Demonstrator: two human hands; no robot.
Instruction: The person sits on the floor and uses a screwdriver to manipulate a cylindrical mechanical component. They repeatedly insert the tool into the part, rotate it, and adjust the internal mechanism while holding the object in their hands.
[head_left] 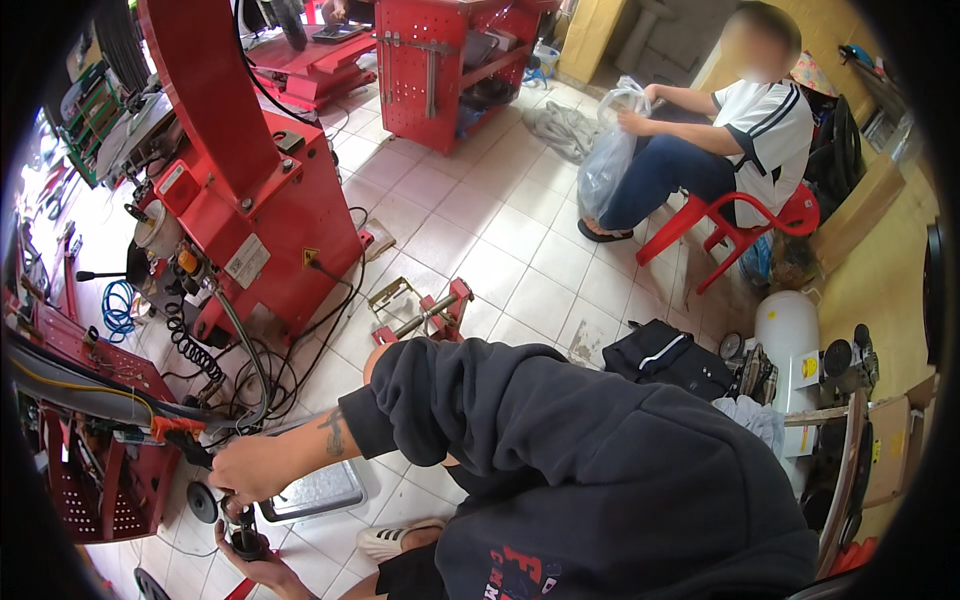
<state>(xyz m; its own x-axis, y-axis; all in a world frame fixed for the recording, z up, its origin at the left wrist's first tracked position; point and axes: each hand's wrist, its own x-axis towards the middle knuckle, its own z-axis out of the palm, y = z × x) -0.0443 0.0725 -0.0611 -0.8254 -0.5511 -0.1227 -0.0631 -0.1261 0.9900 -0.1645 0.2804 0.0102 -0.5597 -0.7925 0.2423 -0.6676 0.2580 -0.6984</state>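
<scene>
My right hand (250, 468) reaches far left and is closed, fingers down at the top of a small metal part (238, 517). What it grips is hidden under the fingers. Below it, at the lower edge, my left hand (265, 570) curls around a black cup-shaped piece (246, 548) at the lower end of that part. A black round disc (202, 502) sits just left of the metal part. An orange-and-black tool (178, 432) shows beside my right knuckles; I cannot tell whether they touch. Beside both hands lies a silver metal tray (322, 492) on the floor.
A red machine (265, 220) with hoses and cables stands upper left. Nearer lies a red floor jack (430, 312). A person (765, 125) on a red plastic chair (745, 225) holds a clear plastic bag (608, 165). A black bag (668, 360) and a white tank (790, 345) are at right.
</scene>
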